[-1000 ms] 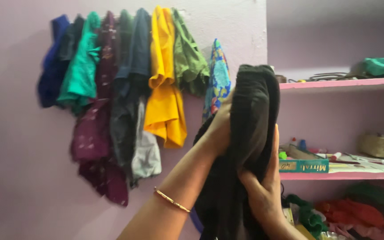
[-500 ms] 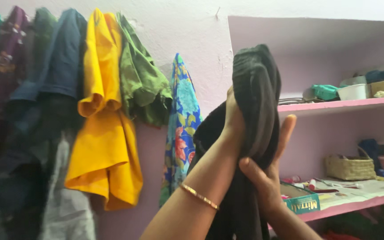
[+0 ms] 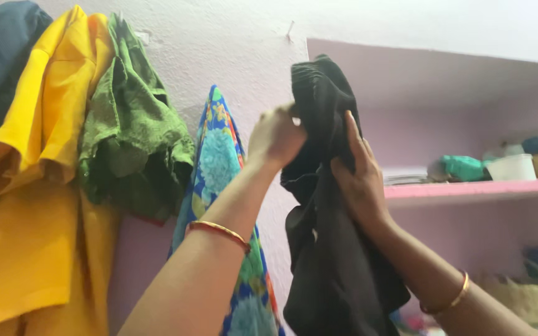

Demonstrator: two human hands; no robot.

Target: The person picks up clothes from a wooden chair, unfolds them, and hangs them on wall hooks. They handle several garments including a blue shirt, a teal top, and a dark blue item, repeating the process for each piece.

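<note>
Up near the top of the wall, both hands are raised against a black garment (image 3: 328, 249), which hangs lengthwise between them beside the corner of a pink shelf (image 3: 468, 190). The left hand (image 3: 275, 137) is curled into a closed grip on the upper edge of the cloth, bunching it near the top fold. The right hand (image 3: 356, 171) lies with fingers stretched upward along the cloth's right side, its grip pressed onto the fabric; whether the thumb pinches it from behind cannot be told. A thin bangle (image 3: 219, 229) circles the left wrist, and another sits on the right wrist. Just left of the black garment hangs a blue floral garment (image 3: 219, 155), partly behind the left forearm. Farther left hang a green shirt (image 3: 133, 143) and a yellow shirt (image 3: 26, 205), touching each other. A small nail (image 3: 289, 30) sticks out of the wall above the hands
</note>
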